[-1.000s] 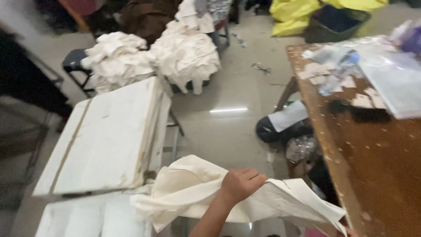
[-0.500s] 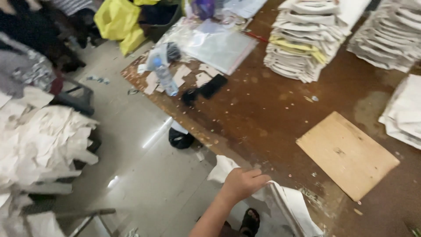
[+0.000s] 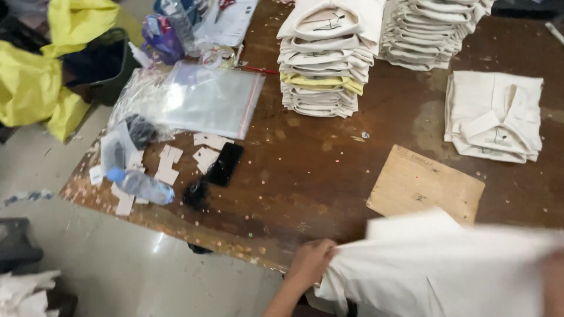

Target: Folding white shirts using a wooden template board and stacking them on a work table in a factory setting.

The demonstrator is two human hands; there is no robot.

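Far left, a yellow bag (image 3: 26,82), then a bottle (image 3: 141,185) and phone (image 3: 224,164) on the table (image 3: 311,176). Our left hand (image 3: 310,263) clenches the cream cloth (image 3: 435,270) at the table's near edge. The cloth spreads rightward, over the board's (image 3: 424,185) corner. Folded stacks (image 3: 322,58) sit behind. Our right hand (image 3: 552,285) is a blur at the edge; we cannot tell its grip.

Matt cream cloth garment (image 3: 446,270); worn, speckled wooden table (image 3: 311,176); glossy plastic bag (image 3: 205,100).
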